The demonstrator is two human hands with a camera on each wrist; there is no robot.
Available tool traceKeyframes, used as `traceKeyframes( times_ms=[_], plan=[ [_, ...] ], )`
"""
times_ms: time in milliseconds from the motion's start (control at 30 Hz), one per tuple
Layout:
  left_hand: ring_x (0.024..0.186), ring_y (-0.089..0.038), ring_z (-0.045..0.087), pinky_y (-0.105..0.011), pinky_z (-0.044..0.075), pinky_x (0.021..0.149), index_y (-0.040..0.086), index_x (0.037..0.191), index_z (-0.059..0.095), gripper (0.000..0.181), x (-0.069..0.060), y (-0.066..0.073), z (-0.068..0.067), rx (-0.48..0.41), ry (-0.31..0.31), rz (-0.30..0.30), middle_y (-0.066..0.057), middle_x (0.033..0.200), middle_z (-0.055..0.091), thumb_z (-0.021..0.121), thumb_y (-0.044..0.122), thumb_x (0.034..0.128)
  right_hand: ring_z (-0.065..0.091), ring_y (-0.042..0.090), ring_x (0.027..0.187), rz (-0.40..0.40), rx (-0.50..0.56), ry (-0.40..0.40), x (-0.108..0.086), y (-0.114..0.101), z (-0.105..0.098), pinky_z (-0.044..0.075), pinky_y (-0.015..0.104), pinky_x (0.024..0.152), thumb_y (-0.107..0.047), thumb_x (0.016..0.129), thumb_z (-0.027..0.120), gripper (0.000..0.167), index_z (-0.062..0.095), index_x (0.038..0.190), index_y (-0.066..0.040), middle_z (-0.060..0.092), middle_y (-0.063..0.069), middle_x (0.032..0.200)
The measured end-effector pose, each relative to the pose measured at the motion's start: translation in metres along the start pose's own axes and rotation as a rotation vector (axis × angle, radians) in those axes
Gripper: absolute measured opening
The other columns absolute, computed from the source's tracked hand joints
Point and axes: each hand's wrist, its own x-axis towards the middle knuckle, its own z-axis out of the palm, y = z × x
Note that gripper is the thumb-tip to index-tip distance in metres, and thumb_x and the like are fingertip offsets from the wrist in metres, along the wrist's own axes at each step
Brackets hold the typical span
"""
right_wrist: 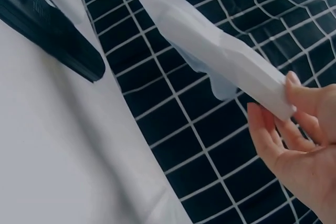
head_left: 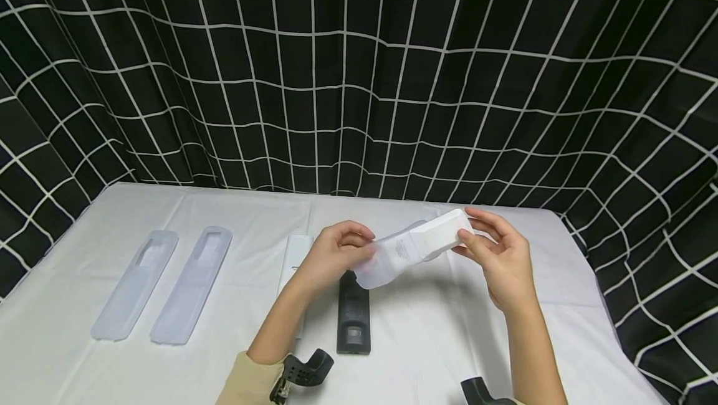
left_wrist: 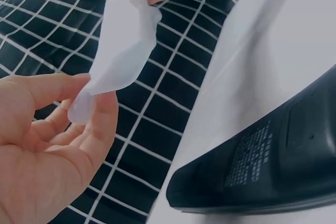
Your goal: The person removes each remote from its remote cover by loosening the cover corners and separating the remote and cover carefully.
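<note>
Above the table, a white remote control (head_left: pixel 443 232) lies partly inside a translucent soft sleeve (head_left: pixel 374 271). My right hand (head_left: pixel 503 262) pinches the bare end of the remote between thumb and fingers, as the right wrist view also shows. At the other end, my left hand (head_left: pixel 332 249) pinches the sleeve's edge; its thumb and fingertips hold the thin flap (left_wrist: pixel 81 107) in the left wrist view. Loose sleeve material (right_wrist: pixel 223 85) hangs below the remote. Printed text shows faintly through the sleeve. The remote's buttons are hidden.
A black remote control (head_left: pixel 354 321) lies on the white-covered table (head_left: pixel 426 343) below my left hand. Beside it, a white remote (head_left: pixel 297 252) is partly covered by my left forearm. Two translucent sleeves (head_left: pixel 134 286) lie at the left. A black grid-patterned curtain (head_left: pixel 359 81) hangs behind.
</note>
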Motion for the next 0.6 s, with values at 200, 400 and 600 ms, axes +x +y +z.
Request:
traceKeyframes(
  times_ms=[200,400,600],
  plan=[
    [0.08,-0.005,0.066,-0.022,0.054,0.074,-0.009,0.121,0.066,0.028,-0.001,-0.001,0.008,0.044,-0.011,-0.014,-0.016,0.1,0.075,0.071,0.002,0.0957,0.073,0.013,0.086,0.032,0.112,0.084,0.0,0.002,0.009,0.066,0.032,0.079,0.014,0.097,0.064,0.029,0.073,0.114,-0.007,0.072,0.003,0.106],
    [0.081,-0.008,0.064,-0.022,0.054,0.071,-0.008,0.123,0.069,0.028,-0.001,-0.003,0.014,0.087,-0.027,0.0,-0.018,0.103,0.073,0.068,0.001,0.0965,0.074,0.013,0.086,0.063,0.164,0.126,0.0,-0.001,0.012,0.065,0.031,0.081,0.016,0.096,0.065,0.029,0.076,0.106,-0.01,0.071,0.004,0.105],
    [0.08,-0.009,0.065,-0.021,0.054,0.072,-0.01,0.122,0.07,0.027,-0.002,-0.003,0.018,0.095,-0.01,0.032,-0.023,0.109,0.072,0.067,0.0,0.0973,0.074,0.014,0.088,0.077,0.225,0.145,0.002,-0.002,0.017,0.064,0.028,0.083,0.023,0.09,0.065,0.035,0.077,0.106,-0.006,0.072,0.005,0.102]
  ],
)
